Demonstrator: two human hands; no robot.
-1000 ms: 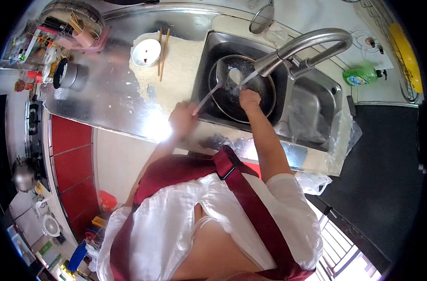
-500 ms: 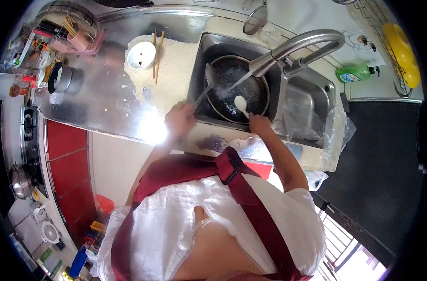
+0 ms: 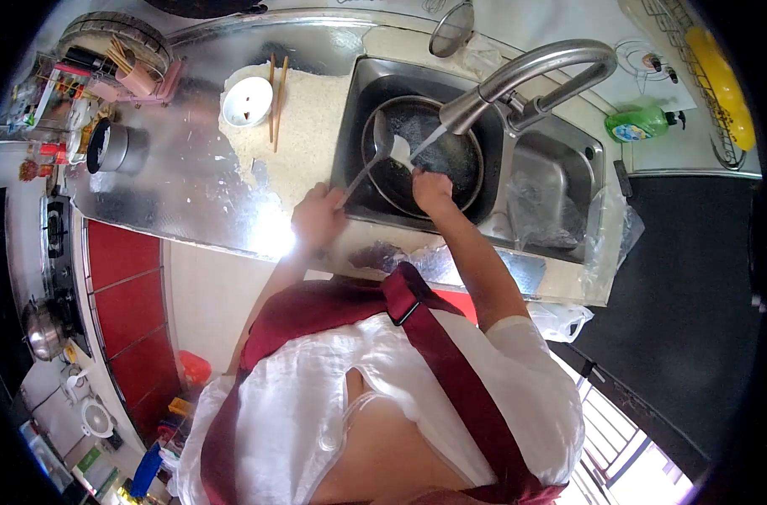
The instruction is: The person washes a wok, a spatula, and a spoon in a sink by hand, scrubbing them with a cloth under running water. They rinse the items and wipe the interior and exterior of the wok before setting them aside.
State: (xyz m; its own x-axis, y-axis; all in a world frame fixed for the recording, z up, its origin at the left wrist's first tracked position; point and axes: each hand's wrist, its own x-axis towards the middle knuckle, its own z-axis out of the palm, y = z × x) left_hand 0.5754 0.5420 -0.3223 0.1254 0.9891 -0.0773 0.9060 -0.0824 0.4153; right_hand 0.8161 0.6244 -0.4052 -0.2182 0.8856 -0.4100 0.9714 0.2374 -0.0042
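Observation:
My left hand (image 3: 318, 217) is closed around the handle of a metal spatula (image 3: 383, 137), at the near left rim of the sink (image 3: 350, 109). The spatula's head hangs over the left side of a dark round pan (image 3: 455, 181) lying in the basin. Closed over the pan, my right hand (image 3: 434, 190) grips a white spoon (image 3: 401, 150). The spoon's bowl overlaps the spatula head, close to the stream of water from the faucet (image 3: 463, 116). Water wets the inside of the pan.
On the counter to the left are a white bowl (image 3: 247, 102) with dark bits in it, a pair of chopsticks (image 3: 279, 105) and a metal container (image 3: 122, 148). A smaller basin (image 3: 556, 168) holds clear plastic. Green soap bottle (image 3: 638, 125) stands at the right back.
My right hand has moved left and farther into the pan, bringing the white spoon up against the spatula head under the water. My left hand and the spatula have shifted slightly.

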